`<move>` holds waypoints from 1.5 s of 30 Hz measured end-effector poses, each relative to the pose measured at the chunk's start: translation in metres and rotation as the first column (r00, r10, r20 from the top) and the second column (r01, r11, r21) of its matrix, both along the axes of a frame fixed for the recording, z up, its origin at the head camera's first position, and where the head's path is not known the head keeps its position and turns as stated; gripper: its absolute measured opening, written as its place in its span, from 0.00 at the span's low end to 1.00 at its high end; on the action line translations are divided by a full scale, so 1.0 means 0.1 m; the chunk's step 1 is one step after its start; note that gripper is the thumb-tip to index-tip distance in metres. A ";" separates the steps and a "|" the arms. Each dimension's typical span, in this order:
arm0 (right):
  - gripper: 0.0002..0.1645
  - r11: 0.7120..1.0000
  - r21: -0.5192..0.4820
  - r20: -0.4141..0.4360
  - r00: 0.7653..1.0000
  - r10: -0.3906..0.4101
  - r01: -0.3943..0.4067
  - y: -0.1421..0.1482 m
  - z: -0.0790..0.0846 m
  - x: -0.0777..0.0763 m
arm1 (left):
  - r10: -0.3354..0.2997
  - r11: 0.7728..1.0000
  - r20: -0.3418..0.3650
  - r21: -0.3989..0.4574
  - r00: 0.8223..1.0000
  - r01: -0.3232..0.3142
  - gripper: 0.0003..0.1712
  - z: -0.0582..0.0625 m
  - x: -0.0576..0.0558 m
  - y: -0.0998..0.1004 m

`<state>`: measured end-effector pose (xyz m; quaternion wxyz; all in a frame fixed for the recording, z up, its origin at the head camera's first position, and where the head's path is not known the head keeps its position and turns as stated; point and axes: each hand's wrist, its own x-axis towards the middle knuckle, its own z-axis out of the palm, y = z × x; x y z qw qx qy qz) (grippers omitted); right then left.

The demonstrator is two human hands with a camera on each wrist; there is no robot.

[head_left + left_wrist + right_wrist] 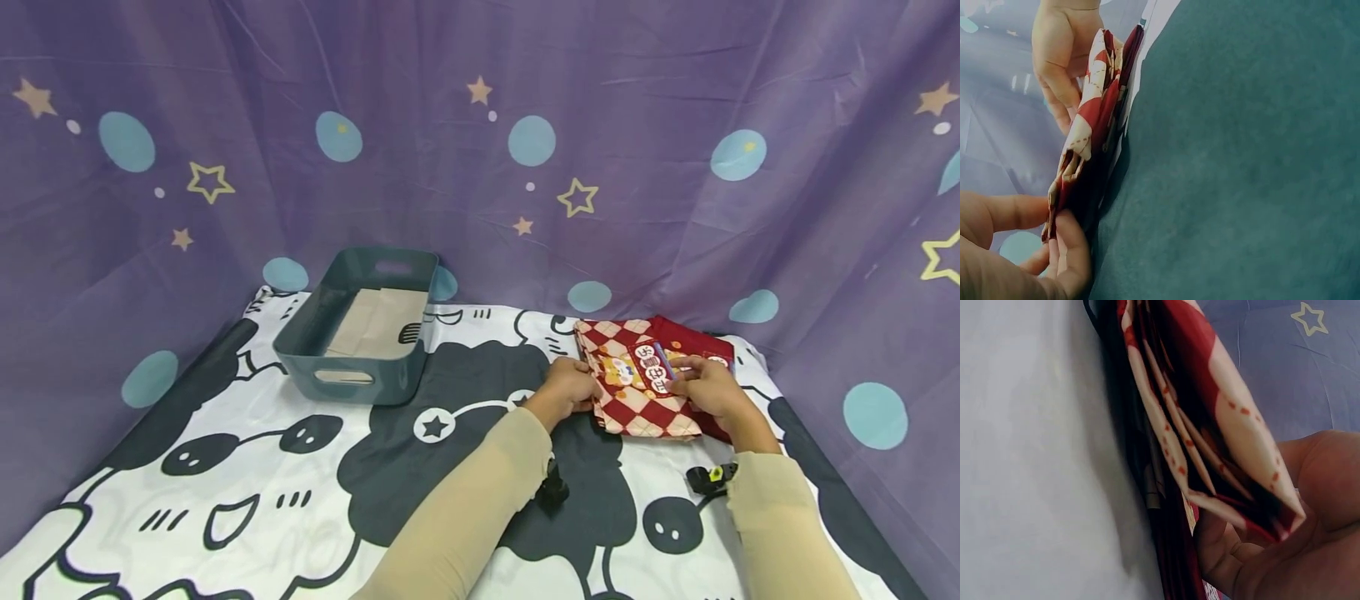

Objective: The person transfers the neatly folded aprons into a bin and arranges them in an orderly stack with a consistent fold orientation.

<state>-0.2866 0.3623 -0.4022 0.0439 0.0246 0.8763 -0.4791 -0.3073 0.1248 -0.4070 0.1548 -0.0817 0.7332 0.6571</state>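
Observation:
A folded red-and-cream checked garment [633, 412] with a cartoon face and lettering lies at the bed's right. My left hand [567, 387] pinches its left edge, thumb above and fingers below, as the left wrist view shows. At the opposite edge, my right hand [708, 387] has its thumb and fingers around the fold. The layered fold [1260, 469] of the garment gapes in the right wrist view. A dark red folded garment [678, 333] lies partly hidden beneath and behind it.
A grey-green plastic bin [300, 363] with folded beige cloth [378, 321] inside stands at the back left. The cartoon-print bedsheet [300, 500] covers the surface. A purple patterned curtain [450, 208] hangs behind and at both sides.

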 end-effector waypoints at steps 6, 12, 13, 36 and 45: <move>0.32 0.999 -0.038 -0.018 1.000 0.017 -0.018 0.04 -0.04 0.01 | 0.008 0.999 -0.038 -0.030 0.999 -0.009 0.27 0.02 0.00 0.07; 0.34 0.999 -0.040 -0.047 0.999 0.027 -0.029 0.04 -0.01 0.05 | -0.015 1.000 -0.051 0.004 0.999 0.015 0.29 0.05 0.04 0.07; 0.34 0.999 -0.044 -0.056 0.998 0.028 -0.030 0.05 -0.01 0.05 | -0.023 1.000 -0.061 0.012 0.998 0.024 0.30 0.06 0.05 0.07; 0.33 0.999 -0.001 -0.233 0.972 0.036 -0.037 -0.11 0.14 0.02 | 0.028 0.999 -0.210 0.040 0.977 -0.020 0.30 0.16 -0.01 -0.04; 0.29 0.998 0.070 -0.311 0.950 0.029 -0.008 -0.27 0.11 -0.04 | 0.023 1.000 -0.216 0.007 0.976 -0.022 0.31 0.21 -0.01 -0.20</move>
